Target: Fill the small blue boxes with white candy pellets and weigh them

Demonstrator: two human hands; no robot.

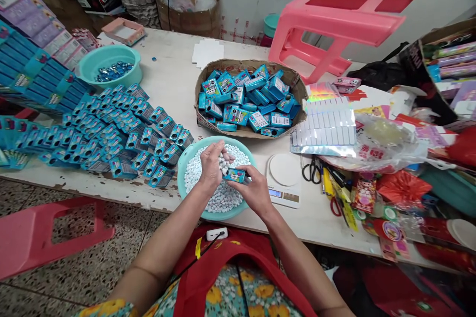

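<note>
My right hand (pixel 256 190) grips a small blue candy box (pixel 235 175) between thumb and fingers. Beside the box's left end, my left hand (pixel 211 164) is cupped round several small white candies (pixel 224 162). Both hands are above a turquoise basin (pixel 181 171) filled with the same white candies. Behind it, a cut-down cardboard carton (pixel 251 133) holds many blue candy boxes (pixel 238 115). To the left, rows of blue boxes (pixel 111 124) stand on the table with round holes visible in their ends.
A white digital scale (pixel 286 198) sits right of the basin, beside black scissors (pixel 311 171). A sticker sheet (pixel 323 124), plastic bags and packaging crowd the right side. A second turquoise basin (pixel 136 67) holds shiny blue pieces. A pink stool (pixel 357 25) lies on the table.
</note>
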